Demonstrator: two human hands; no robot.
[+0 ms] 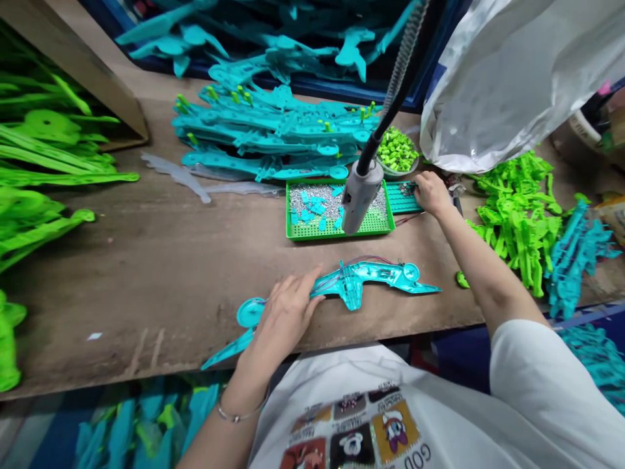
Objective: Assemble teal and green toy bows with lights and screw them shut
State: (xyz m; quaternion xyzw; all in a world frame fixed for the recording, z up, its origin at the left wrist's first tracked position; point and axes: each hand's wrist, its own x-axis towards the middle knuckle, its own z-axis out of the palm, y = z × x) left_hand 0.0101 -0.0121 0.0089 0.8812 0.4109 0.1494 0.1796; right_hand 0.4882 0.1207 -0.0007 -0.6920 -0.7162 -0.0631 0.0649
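Observation:
My left hand [287, 312] lies flat, fingers stretched out, on a long teal plastic toy part [364, 279] at the near edge of the wooden bench [161, 260]. Thin wires run along that part. My right hand [431, 193] reaches to a small teal tray [401, 200] beside the green tray [336, 229], fingers curled over it; what they hold is hidden. A grey electric screwdriver [360, 195] hangs on a cable above the green tray, which contains small screws and teal bits.
A stack of teal parts [273, 133] lies behind the trays, with a bowl of green pegs [396, 151]. Green parts are piled at left [43, 163] and right [517, 215]. More teal parts [576, 254] sit at far right. A white plastic bag [512, 78] hangs above.

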